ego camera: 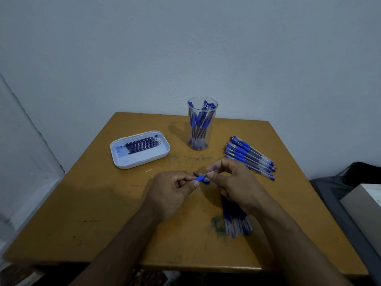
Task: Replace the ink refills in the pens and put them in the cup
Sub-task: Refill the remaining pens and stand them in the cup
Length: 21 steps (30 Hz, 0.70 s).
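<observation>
Fingers [195, 183] of both our hands pinch one blue pen [201, 178] just above the table [103, 203].

Our left hand [173, 193] grips the pen's blue rubber sleeve, thumb curled onto it, while our right hand [233, 182] pinches its other end between thumb and forefinger. Under our right wrist lies a loose bunch of pens [237, 221] beside an ink smear [216, 222]. Further right, a row of capped pens [249, 156] lies side by side. At the back stands the clear cup [202, 123], upright and packed with pens. To its left sits a white tray [123, 162] holding dark refills [142, 144] laid together.
</observation>
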### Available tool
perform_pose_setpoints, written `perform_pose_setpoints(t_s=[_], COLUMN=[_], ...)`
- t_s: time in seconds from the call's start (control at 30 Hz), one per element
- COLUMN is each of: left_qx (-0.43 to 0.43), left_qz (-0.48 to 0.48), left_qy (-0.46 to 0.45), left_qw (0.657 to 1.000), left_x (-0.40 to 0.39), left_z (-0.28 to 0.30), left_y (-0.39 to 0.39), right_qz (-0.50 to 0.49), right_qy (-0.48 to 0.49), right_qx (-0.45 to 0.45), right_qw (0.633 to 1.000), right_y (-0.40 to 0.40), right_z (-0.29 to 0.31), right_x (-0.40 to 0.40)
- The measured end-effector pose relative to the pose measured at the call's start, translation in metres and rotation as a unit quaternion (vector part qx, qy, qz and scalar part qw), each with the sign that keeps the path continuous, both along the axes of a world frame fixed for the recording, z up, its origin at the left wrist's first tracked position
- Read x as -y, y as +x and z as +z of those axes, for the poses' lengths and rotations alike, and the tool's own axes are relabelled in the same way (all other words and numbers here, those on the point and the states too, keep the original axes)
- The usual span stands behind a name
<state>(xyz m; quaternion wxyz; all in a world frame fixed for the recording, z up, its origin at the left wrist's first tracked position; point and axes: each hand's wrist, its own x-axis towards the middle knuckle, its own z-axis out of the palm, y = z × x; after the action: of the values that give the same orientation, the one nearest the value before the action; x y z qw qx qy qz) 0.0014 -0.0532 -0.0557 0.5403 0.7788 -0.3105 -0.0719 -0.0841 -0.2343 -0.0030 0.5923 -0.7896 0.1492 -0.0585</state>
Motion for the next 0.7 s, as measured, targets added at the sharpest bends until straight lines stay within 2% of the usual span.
perform_pose_setpoints(t_s=[0.07,0.27,0.4,0.47,0.57,0.7], left_qx=[-0.002,-0.008,-0.028,-0.037,-0.072,-0.114], left_qz=[0.004,0.006,0.016,0.034,0.062,0.079], left_qy=[-0.005,-0.003,-0.017,-0.030,-0.064,-0.117], left_qw=[1.000,1.000,0.999,0.998,0.993,0.983], left_x=[0.000,0.000,0.000,0.000,0.000,0.000], left_z=[0.000,0.000,0.003,0.003,0.002,0.003], left_y=[0.000,0.001,0.000,0.002,0.005,0.005], right_qz=[0.013,-0.016,-0.031,-0.069,-0.113,-0.012], right_qy=[0.028,0.009,0.051,0.038,-0.109,-0.360], right_qx=[0.000,-0.004,0.039,0.069,0.097,0.047], right_qw=[1.000,1.000,0.997,0.994,0.983,0.932], right_y=[-0.001,0.001,0.002,0.005,0.006,0.004], right_z=[0.003,0.000,0.001,-0.001,-0.005,-0.006], right_x=[0.000,-0.001,-0.001,0.000,0.000,-0.015])
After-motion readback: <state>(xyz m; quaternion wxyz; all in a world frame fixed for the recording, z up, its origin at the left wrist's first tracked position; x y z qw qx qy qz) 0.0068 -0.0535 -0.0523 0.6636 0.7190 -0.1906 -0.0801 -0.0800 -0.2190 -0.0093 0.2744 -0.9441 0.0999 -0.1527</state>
